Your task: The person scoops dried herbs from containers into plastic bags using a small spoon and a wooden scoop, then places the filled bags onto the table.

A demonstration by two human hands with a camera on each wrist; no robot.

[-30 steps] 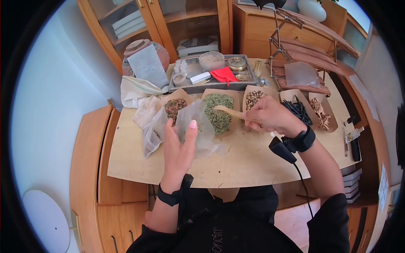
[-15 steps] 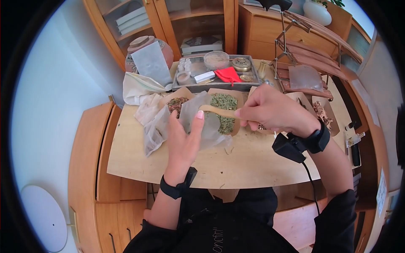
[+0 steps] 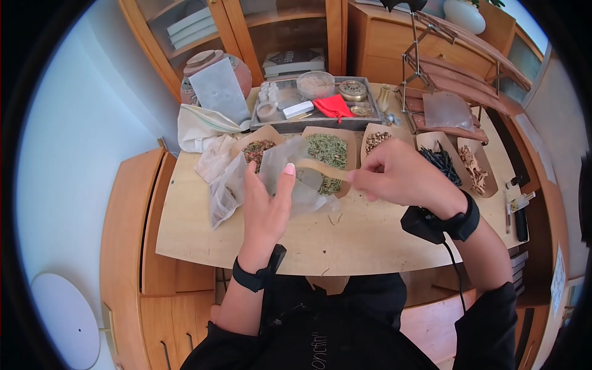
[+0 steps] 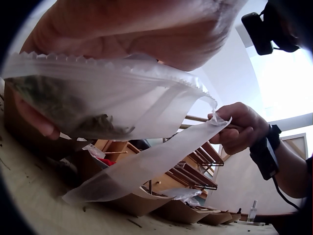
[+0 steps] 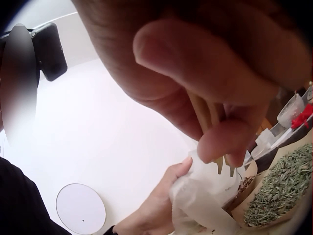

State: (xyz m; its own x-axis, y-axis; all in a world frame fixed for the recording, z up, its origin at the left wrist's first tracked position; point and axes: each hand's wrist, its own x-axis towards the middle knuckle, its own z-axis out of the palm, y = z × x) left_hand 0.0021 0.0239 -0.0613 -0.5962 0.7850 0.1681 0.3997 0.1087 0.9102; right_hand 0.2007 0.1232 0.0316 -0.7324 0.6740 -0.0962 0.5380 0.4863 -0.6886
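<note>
My left hand [image 3: 266, 209] grips a frosted translucent zip bag [image 3: 280, 176], thumb on the near side and fingers round it. Green dried herb bits lie inside the bag, seen through its wall in the left wrist view; its mouth gapes and one side stretches out as a flap [image 4: 146, 166]. Between thumb and fingers, my right hand [image 3: 404, 176] pinches slim wooden tongs [image 3: 324, 168]. Their tips overlap the bag's mouth in the head view, and two prongs show in the right wrist view. Just beyond lies a paper tray of green dried herb [image 3: 330, 151].
More paper trays hold reddish dried mix [image 3: 257, 150], brownish bits [image 3: 376, 142], dark strips [image 3: 439, 163] and pale slices [image 3: 473, 169]. A sheer bag [image 3: 225, 197] lies left of my hand. Behind stand a grey tray [image 3: 302, 125], a clay pot [image 3: 237, 71] and a wooden rack [image 3: 444, 83].
My right hand has come left and lower, bringing the tongs from over the green herb tray to the bag's mouth. The left hand has shifted slightly right, keeping the bag.
</note>
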